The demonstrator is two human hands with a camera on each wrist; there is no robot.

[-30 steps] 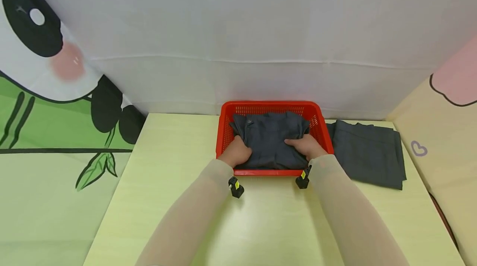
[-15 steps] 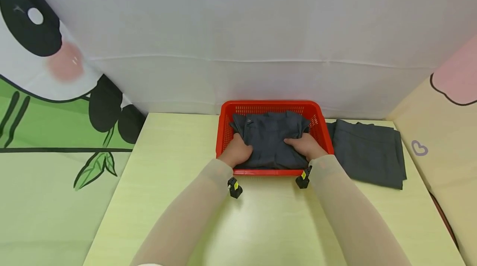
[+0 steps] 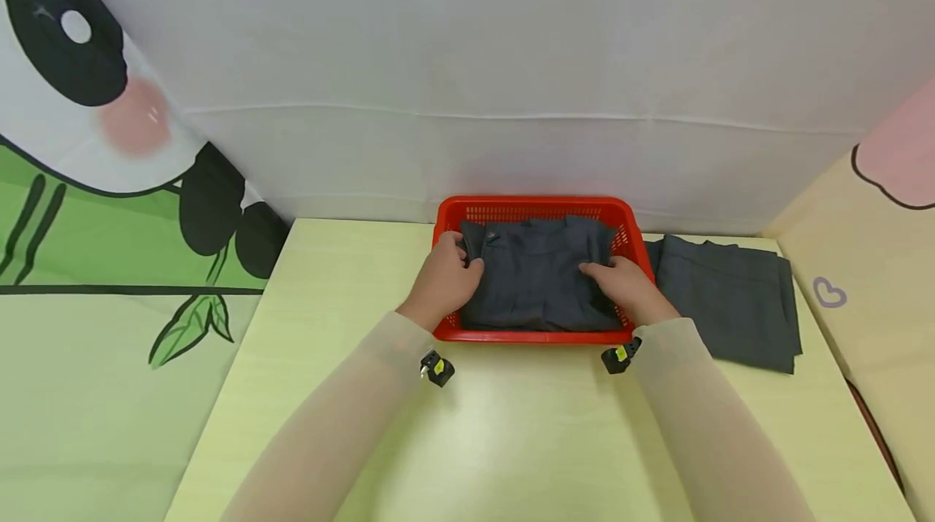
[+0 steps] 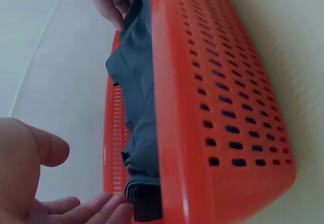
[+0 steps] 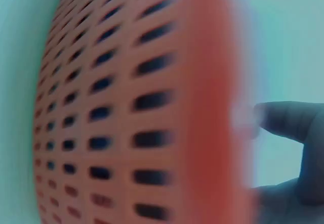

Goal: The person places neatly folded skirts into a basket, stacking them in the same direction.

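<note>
At the left end of the red basket (image 3: 536,337), we have the left hand (image 3: 444,277), thumb and fingers spread apart, palm turned toward the dark grey folded garment (image 3: 540,278). Its fingertips reach in over the rim, right by the stacked folds; from the left wrist view, whether they touch the cloth, I cannot tell. Over at the opposite end, the right hand (image 3: 631,291) comes in across the rim, thumb pointing inward at the garment's right edge, a gap showing between thumb and fingers. The right wrist view is blurred, so contact there is unclear too. Neither of the hands is clamped on anything.

Right between the two hands lies that garment, down inside the basket, filling most of it, a small round button (image 3: 492,236) near its upper left corner and its far edge uneven. Slotted red walls stand around it.

Moving out, a black wrist camera (image 3: 437,368) sits at the left cuff, another black camera (image 3: 621,355) at the right, both below pale long sleeves (image 3: 336,416). Just right of the basket, a second dark grey folded cloth (image 3: 726,303) lies flat on the pale yellow tabletop (image 3: 511,433). Behind it all, a creased white sheet (image 3: 511,43); off left, a green cartoon panel (image 3: 109,238); off right, a cream panel with a purple heart (image 3: 829,292).
</note>
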